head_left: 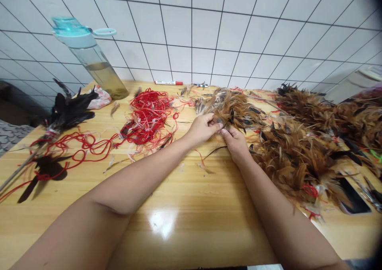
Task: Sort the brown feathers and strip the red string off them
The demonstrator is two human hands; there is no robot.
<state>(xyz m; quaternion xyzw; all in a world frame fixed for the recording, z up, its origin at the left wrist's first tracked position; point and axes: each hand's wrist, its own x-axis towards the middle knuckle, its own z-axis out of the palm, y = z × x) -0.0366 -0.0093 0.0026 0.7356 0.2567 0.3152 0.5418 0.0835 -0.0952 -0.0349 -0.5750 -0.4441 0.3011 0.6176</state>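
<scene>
Both my hands meet at the near edge of a bundle of brown feathers (231, 107) on the wooden table (179, 198). My left hand (202, 129) is closed, its fingers pinching a clump of those feathers. My right hand (235, 142) is closed too, pinching feather stems just right of the left fingertips. A thin dark stem and a bit of red thread trail from under my hands onto the table. A tangle of red string (147, 117) lies to the left of my left hand.
A large heap of brown and black feathers (313, 146) covers the table's right side. Black feathers on a stick (67, 111) with red cord lie at the left. A water bottle (92, 59) leans at the tiled wall, a red marker (168, 82) behind. A dark phone (353, 196) lies right.
</scene>
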